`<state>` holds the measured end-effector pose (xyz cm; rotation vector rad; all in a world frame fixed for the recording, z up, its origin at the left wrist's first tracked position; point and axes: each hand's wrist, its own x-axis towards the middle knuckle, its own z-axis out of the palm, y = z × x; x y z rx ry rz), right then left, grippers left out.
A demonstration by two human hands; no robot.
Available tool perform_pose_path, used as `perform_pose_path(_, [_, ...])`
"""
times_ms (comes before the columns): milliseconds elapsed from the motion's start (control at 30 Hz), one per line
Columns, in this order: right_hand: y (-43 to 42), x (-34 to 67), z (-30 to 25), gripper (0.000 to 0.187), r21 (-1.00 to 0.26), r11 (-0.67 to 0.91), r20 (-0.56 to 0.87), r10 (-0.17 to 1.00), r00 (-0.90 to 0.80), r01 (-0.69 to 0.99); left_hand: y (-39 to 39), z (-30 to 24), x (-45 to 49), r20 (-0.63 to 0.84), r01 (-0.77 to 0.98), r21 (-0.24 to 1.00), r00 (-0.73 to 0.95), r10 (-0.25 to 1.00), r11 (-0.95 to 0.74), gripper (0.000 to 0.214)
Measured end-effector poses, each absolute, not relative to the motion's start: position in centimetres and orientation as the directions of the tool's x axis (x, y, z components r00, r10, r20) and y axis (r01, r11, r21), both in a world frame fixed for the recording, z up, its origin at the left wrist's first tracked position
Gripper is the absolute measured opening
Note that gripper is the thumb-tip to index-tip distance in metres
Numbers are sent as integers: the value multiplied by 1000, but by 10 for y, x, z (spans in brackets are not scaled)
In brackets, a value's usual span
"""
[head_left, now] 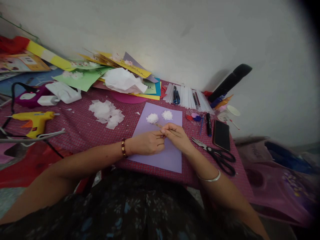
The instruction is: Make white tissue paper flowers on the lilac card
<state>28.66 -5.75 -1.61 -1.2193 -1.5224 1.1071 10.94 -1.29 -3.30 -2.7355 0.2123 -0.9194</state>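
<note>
My hands meet above a sheet of purple paper (160,163). In my right hand (178,138) a thin brown stick (158,125) is pinched between thumb and fingers; its tip points toward the white fluffy paper flower (152,118) on the left. A second white fluffy flower (167,115) lies beside it on the sheet. My left hand (147,143) is closed, its fingertips touching those of my right hand. Whatever is between the left fingers is hidden or too small to name.
Left: torn white tissue pieces (105,112), a yellow glue gun (37,121). Right: scissors (216,153), a black phone (221,135), a black marker (208,124). Behind: coloured papers and cards (130,66), crumpled white tissue (123,81), white sticks (186,96), against the wall.
</note>
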Motion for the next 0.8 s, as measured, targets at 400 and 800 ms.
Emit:
perform_pose_path(400, [-55, 290, -19, 35, -995, -50, -32, 982, -187, -89, -19, -15, 106, 527, -147, 642, 797, 294, -753, 22])
perform_pose_path(800, [-61, 278, -12, 19, -969, 173, 174, 985, 5, -177, -18, 27, 110, 56, -577, 683, 653, 755, 448, 23])
